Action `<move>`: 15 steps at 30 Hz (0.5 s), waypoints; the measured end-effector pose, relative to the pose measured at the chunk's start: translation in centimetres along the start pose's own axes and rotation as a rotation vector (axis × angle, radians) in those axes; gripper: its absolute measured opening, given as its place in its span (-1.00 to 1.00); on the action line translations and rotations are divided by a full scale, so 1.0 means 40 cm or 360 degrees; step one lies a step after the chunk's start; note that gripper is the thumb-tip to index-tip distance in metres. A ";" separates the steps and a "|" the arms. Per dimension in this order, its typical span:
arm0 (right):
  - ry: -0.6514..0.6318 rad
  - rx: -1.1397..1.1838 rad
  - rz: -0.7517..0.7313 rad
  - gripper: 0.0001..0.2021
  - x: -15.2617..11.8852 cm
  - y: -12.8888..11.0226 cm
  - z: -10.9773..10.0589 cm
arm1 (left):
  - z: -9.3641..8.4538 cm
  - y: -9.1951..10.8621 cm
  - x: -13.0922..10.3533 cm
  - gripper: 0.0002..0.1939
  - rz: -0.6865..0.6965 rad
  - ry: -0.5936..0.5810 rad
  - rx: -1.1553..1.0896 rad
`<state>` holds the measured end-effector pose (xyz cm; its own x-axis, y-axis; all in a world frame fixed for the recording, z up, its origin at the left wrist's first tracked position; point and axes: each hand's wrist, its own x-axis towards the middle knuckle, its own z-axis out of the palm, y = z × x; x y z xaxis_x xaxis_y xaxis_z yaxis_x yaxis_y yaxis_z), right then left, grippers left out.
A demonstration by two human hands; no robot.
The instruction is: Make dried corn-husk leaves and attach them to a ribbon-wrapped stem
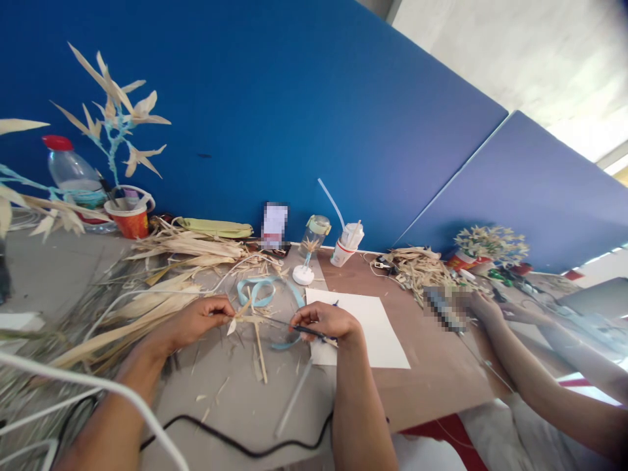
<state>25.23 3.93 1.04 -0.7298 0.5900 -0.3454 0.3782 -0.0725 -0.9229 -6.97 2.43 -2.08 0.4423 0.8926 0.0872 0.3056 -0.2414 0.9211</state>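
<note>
In the head view, my left hand pinches a small pale piece of dried corn husk. My right hand is closed around a slim dark pointed tool. The tool's thin tip reaches left toward the husk piece; whether it touches cannot be made out, nor can the tool's exact kind. Under the hands lie a thin straw-coloured stalk and small husk scraps. Behind them curls a light blue ribbon. A white sheet of paper lies partly beneath my right hand.
Dried husks heap up on the left. A phone, a lidded jar and a paper cup stand along the blue partition. Cables cross the front. At right, a co-worker's hand holds a blurred-out phone-like object.
</note>
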 end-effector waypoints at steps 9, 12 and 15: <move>-0.0018 0.0077 0.0021 -0.70 -0.002 -0.008 0.005 | -0.006 0.007 -0.002 -0.87 -0.0035 -0.0066 0.0075; -0.0001 0.0086 0.0040 -0.70 -0.002 -0.007 0.006 | -0.006 0.006 -0.003 -0.86 -0.0043 -0.0076 0.0084; 0.0016 0.0096 0.0056 -0.70 -0.003 -0.006 0.007 | -0.004 0.005 -0.004 -0.86 -0.0042 -0.0070 0.0080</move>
<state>25.08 3.63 1.25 -0.7108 0.5941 -0.3766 0.3685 -0.1415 -0.9188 -7.11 2.29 -1.85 0.4696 0.8817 0.0454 0.3590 -0.2377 0.9026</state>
